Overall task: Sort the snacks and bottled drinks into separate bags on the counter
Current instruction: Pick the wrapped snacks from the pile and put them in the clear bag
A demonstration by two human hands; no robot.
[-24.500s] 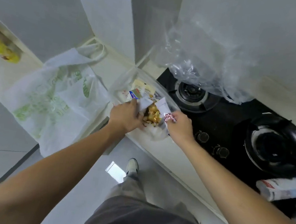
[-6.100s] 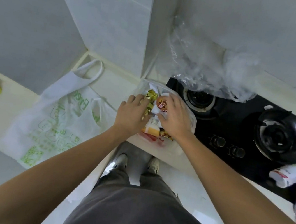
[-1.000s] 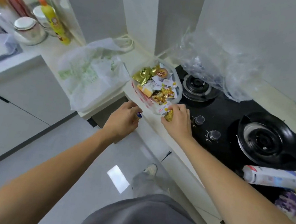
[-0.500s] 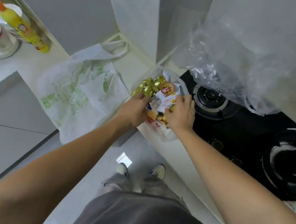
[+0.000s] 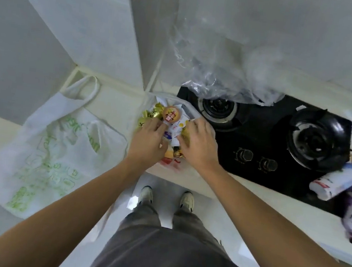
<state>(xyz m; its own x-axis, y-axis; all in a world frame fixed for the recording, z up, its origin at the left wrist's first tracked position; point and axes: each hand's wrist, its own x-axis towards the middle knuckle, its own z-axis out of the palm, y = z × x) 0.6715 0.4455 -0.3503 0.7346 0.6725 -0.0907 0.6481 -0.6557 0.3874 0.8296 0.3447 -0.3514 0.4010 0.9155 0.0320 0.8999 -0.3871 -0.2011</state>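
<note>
both hands (image 5: 150, 140) (image 5: 198, 144) press the snack bag (image 5: 173, 121) at the counter edge (image 5: 187, 178), grip unclear.

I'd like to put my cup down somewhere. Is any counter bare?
Bare counter lies between the white bag and the snack bag, toward the wall. Another strip runs before the stove. The far right is crowded with bottles; both hands fill the snack bag.

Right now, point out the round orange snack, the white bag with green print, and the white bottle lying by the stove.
Round orange snack (image 5: 171, 114), head view, middle of its printed top.
White bag (image 5: 57, 144), head view, its printed front.
White bottle (image 5: 336, 181), head view, mid-body.
</note>
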